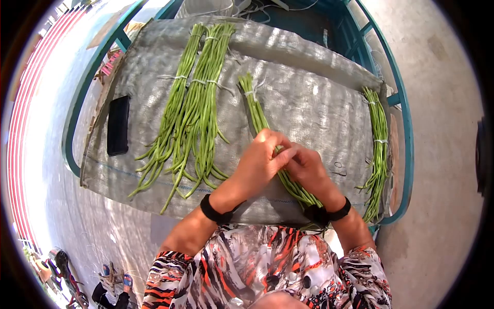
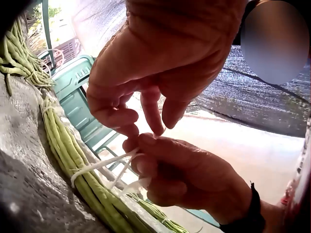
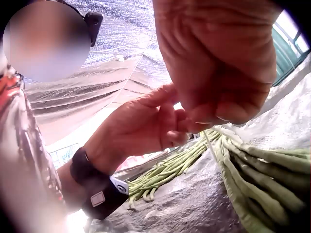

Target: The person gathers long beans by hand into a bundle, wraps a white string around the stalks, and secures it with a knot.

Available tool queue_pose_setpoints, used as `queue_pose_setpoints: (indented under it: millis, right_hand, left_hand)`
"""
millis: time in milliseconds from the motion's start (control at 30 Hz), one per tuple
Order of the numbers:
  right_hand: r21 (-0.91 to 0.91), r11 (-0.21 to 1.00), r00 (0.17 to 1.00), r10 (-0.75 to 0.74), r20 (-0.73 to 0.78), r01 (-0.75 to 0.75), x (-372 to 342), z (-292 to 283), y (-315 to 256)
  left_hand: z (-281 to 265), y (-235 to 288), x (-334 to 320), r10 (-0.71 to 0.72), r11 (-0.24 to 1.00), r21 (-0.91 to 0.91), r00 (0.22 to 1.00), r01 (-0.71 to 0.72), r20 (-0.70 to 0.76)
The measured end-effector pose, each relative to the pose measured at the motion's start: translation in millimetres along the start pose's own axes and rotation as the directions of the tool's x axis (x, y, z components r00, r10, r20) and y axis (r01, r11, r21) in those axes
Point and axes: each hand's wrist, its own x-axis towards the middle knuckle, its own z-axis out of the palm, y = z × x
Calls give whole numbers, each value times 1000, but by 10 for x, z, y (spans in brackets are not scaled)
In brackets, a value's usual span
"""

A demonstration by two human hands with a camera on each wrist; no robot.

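Observation:
A bundle of long green beans point(image 1: 294, 189) lies slantwise on the grey woven sheet in front of the person, with a white tie point(image 1: 250, 93) near its far end. Farther along it, a white string point(image 2: 92, 167) loops round the beans, its ends rising to the fingers. My left hand point(image 1: 257, 162) and right hand point(image 1: 311, 172) meet closely over the bundle, fingertips together. In the left wrist view the right hand point(image 2: 194, 170) pinches the string, and the left hand point(image 2: 165, 58) curls its thumb and fingers at the string's end just above.
Three tied bean bundles point(image 1: 198, 113) lie side by side on the left of the sheet point(image 1: 303, 113), near a black phone point(image 1: 118, 125). Another bundle point(image 1: 379, 149) lies along the right edge. Teal metal rails point(image 1: 404, 129) flank the sheet, and a white bucket point(image 1: 206, 7) stands behind.

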Motion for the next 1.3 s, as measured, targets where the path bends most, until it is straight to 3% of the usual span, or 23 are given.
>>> queue_pose_setpoints:
  millis: [67, 200, 300, 367, 433, 500, 567, 600, 667, 700, 767, 800, 867, 1000, 1100, 1200, 1300]
  right_hand:
    - [34, 971, 971, 236, 23, -237, 19, -66, -155]
    - [180, 938, 955, 291, 55, -296, 164, -201, -88]
    - [389, 847, 931, 344, 121, -363, 225, -209, -65]
    - [568, 718, 911, 373, 176, -403, 235, -187, -52]
    - [444, 794, 908, 390, 153, -416, 233, -220, -109]
    - [275, 886, 928, 360, 99, -373, 266, -283, -106]
    - [56, 959, 960, 277, 34, -279, 297, -345, 7]
    - [250, 907, 940, 335, 59, -339, 304, -365, 70]
    - [595, 686, 894, 425, 140, -419, 316, -390, 176]
    - [652, 637, 886, 449, 119, -411, 302, -368, 192]
    - [757, 531, 863, 497, 85, -381, 253, -293, 222]
    - [710, 581, 884, 449, 129, -399, 229, -299, 290]
    - [607, 677, 907, 357, 223, -416, 183, -337, 450]
    - [186, 936, 954, 291, 69, -299, 184, -247, 326]
    - [96, 952, 950, 276, 146, -291, 199, -266, 348]
    - [-77, 971, 968, 232, 95, -225, 192, -191, 262]
    - [-42, 991, 992, 129, 4, -129, 188, -72, 294]
  left_hand:
    - [21, -258, -32, -52, 998, -27, 998, 51, -31]
    - [36, -194, -3, -71, 995, 73, 995, 65, 74]
    - [163, -307, 5, -85, 986, -139, 993, 95, 79]
    - [174, -324, 22, -4, 990, -140, 999, 11, 53]
    - [169, -330, 10, 39, 999, -23, 998, -38, 40]
    - [126, -358, 6, 52, 976, 210, 998, -59, 37]
    - [116, -458, 0, 56, 983, 176, 998, -57, 13]
    - [103, -452, 9, 57, 986, 159, 998, -57, 1]
    - [86, -400, 9, -119, 991, -68, 993, 119, 3]
    - [72, -355, 12, -207, 962, -180, 978, 207, 19]
    - [46, -329, 32, -343, 911, -221, 937, 347, 62]
    - [36, -328, 40, -406, 878, -239, 910, 415, 85]
    - [49, -399, 35, -331, 910, -246, 942, 333, 50]
    - [75, -439, 40, -273, 913, -310, 962, 265, 19]
    - [50, -461, 58, -307, 925, -222, 951, 308, 43]
    - [68, -440, 88, -403, 846, -367, 914, 387, 33]
    - [18, -366, 113, -446, 855, -278, 894, 437, 35]
